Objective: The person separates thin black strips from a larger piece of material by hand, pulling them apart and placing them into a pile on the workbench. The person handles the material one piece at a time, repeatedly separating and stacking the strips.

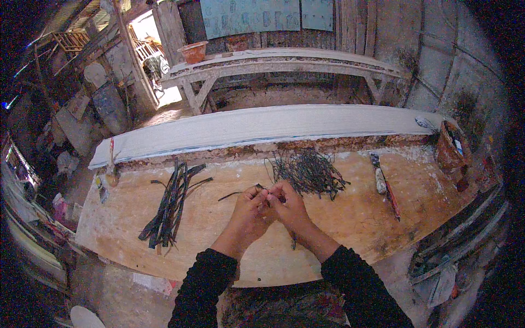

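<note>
Pinching dark strip (232, 194), both hands (247, 214) (289, 206) mid-workbench (339, 224), edges well apart.

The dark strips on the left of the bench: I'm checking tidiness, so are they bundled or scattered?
Bundled loosely: the dark strips lie lengthwise side by side in one elongated heap on the bench, ends fanning slightly.

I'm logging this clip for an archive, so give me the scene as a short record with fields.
Setting: cluttered workshop, wooden workbench
Left hand: pinching a thin dark strip, touching the right hand
Right hand: fingers closed on the same strip
Bench left: bundle of long dark strips
Bench centre: heap of thin dark strands
Bench right: knife-like tool, brown pot
Behind: long pale plank
</note>
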Available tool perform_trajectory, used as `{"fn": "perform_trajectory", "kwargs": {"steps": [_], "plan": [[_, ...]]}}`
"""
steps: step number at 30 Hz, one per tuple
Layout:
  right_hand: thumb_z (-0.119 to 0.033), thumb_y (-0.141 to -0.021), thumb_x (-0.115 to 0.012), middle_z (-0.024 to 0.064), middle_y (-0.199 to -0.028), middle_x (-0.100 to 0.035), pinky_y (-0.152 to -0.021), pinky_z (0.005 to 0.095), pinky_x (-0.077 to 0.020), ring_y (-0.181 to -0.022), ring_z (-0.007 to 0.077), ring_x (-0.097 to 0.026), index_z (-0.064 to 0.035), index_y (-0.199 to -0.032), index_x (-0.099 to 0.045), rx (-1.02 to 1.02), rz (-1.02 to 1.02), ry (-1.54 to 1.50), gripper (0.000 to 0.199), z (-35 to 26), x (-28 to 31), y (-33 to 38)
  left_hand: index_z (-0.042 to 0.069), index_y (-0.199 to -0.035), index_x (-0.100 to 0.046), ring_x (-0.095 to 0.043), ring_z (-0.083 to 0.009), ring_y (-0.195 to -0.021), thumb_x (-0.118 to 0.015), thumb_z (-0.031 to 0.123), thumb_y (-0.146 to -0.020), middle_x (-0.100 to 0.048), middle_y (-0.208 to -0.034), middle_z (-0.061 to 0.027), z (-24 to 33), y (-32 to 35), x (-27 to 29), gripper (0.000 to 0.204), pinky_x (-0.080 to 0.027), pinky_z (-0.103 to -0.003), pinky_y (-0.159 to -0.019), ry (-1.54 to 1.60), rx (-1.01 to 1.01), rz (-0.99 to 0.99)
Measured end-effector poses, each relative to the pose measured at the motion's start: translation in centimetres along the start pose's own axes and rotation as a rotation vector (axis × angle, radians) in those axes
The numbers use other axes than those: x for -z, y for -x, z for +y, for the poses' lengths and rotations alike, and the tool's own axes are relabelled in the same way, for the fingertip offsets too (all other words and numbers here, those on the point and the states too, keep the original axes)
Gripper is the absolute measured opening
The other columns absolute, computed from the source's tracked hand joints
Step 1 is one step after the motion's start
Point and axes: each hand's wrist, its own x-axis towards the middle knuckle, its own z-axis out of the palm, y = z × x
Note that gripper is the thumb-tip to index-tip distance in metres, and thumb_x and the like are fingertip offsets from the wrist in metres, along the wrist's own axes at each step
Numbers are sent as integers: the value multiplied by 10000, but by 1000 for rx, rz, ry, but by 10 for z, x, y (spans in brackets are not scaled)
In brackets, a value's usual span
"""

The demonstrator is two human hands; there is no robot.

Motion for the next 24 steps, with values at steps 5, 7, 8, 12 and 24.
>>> {"fn": "perform_trajectory", "kwargs": {"steps": [5,7,8,12,24], "plan": [[-41,-838,-540,15,-821,-486,-704,247,-397,-793,93,-470,-74,-888,-452,47,4,2,106,15,-1,-2,68,-812,-529,-578,-164,-662,-542,133,-870,-579,-763,-48,-8,-6,5,88,-506,-307,-521,21,15,57],[-41,-836,-541,12,-811,-479,-682,244,-396,-780,88,-462,-72,-876,-442,71,7,10,111,24,-3,-6,74,-810,-532,-570,-151,-639,-540,129,-870,-575,-740,-38,-8,-8,4,81,-495,-281,-506,3,-7,126],[-41,-835,-542,11,-806,-475,-671,243,-395,-774,86,-458,-71,-870,-437,82,7,15,114,26,-4,-6,77,-810,-533,-567,-144,-627,-539,126,-871,-573,-728,-33,-8,-9,4,78,-490,-268,-499,-5,-18,161],[-42,-831,-543,7,-792,-473,-649,249,-391,-764,84,-450,-69,-851,-424,-38,-25,52,123,22,-5,-6,86,-813,-536,-536,-116,-575,-546,129,-868,-554,-686,-12,-8,-10,10,71,-467,-247,-490,-31,-57,159],[-51,-813,-580,14,-783,-495,-597,273,-419,-703,93,-476,-71,-994,-489,77,19,80,204,14,-2,-1,64,-844,-517,-474,-99,-645,-555,123,-859,-504,-748,4,-10,-36,57,72,-431,-244,-541,-311,-311,131]]}}
